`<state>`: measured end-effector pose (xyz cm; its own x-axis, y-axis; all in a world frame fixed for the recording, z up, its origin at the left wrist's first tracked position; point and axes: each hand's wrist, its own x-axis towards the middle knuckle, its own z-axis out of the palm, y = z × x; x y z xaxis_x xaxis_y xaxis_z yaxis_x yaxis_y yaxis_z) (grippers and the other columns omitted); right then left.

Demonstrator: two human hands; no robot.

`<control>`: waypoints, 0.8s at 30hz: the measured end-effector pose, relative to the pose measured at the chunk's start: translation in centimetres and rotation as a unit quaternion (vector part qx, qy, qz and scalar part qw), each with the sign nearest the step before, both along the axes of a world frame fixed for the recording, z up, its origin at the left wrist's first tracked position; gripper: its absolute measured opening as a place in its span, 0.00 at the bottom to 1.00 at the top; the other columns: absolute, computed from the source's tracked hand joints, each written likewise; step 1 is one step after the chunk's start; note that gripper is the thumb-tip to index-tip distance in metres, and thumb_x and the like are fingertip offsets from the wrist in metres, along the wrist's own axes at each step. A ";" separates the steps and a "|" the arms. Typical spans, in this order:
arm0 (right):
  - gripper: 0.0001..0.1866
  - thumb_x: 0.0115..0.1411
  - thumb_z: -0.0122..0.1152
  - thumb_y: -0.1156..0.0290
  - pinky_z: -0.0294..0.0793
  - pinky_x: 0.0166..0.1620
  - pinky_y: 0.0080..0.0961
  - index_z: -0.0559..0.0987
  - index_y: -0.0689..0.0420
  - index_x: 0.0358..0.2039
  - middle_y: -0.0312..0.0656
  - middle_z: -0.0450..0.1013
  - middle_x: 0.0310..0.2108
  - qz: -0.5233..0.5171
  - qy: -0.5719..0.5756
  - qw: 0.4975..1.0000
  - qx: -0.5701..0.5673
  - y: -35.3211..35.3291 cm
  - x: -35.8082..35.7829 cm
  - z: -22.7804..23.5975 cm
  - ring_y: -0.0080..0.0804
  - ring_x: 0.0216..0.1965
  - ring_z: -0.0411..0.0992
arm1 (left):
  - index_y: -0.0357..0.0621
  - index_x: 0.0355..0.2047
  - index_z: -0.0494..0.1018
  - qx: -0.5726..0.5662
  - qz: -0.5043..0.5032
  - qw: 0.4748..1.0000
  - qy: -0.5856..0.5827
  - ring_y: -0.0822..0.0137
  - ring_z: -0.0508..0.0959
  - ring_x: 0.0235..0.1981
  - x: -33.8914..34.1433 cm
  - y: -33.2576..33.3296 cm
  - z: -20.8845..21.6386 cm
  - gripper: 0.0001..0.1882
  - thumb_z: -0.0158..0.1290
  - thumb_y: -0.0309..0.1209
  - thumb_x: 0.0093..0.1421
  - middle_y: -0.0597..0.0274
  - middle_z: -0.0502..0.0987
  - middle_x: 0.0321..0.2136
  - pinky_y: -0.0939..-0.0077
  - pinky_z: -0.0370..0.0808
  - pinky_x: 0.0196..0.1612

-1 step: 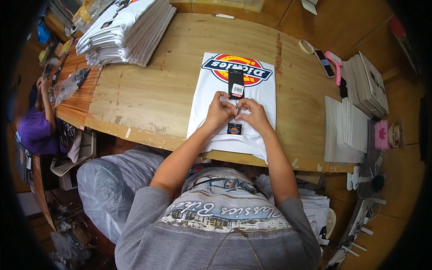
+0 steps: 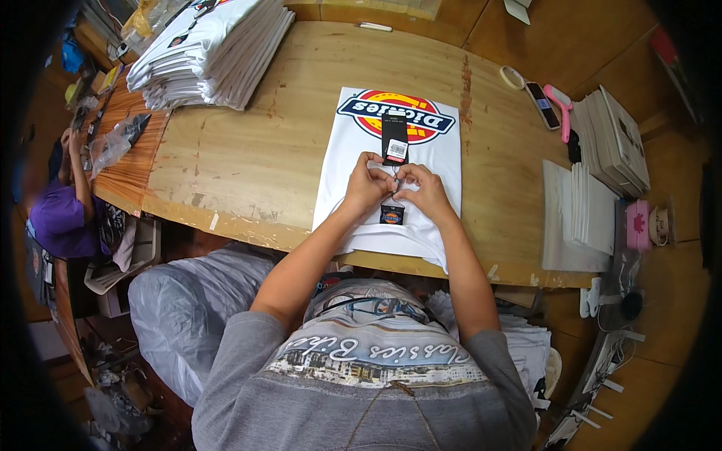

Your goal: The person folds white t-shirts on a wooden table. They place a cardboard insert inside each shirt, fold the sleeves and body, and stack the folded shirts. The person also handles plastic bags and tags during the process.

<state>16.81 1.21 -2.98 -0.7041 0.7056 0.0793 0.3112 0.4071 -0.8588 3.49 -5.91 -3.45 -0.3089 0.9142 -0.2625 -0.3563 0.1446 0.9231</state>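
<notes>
A folded white T-shirt with a colourful printed logo lies flat before me, its neck end toward my body. On it rests a black hang tag bearing a white sticker. My left hand and my right hand meet just below the tag, fingertips pinched on its thin dark cord. The cord runs down toward the black neck label at the collar. Part of the cord and whatever joins it are covered by my fingers.
A tall stack of folded white T-shirts stands at the far left of the wooden table. Along the right lie a tape roll, a phone, a pink lint roller and plastic sleeves. Another person sits at left.
</notes>
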 end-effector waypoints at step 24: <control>0.21 0.37 0.65 0.77 0.68 0.42 0.23 0.68 0.59 0.34 0.37 0.70 0.31 0.022 0.026 0.999 -0.010 -0.2 0.3 0.6 0.29 0.36 0.71 | 0.41 0.39 0.54 -0.031 0.003 0.998 -0.048 0.72 0.72 0.23 -0.2 0.0 0.5 0.23 0.51 0.14 0.46 0.58 0.71 0.21 0.81 0.71 0.24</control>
<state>17.09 1.02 -2.43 -0.7290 0.6766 0.1032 0.2477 0.4013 -0.8818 3.25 -5.95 -3.00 -0.2847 0.8939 -0.3462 -0.4433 0.1975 0.8744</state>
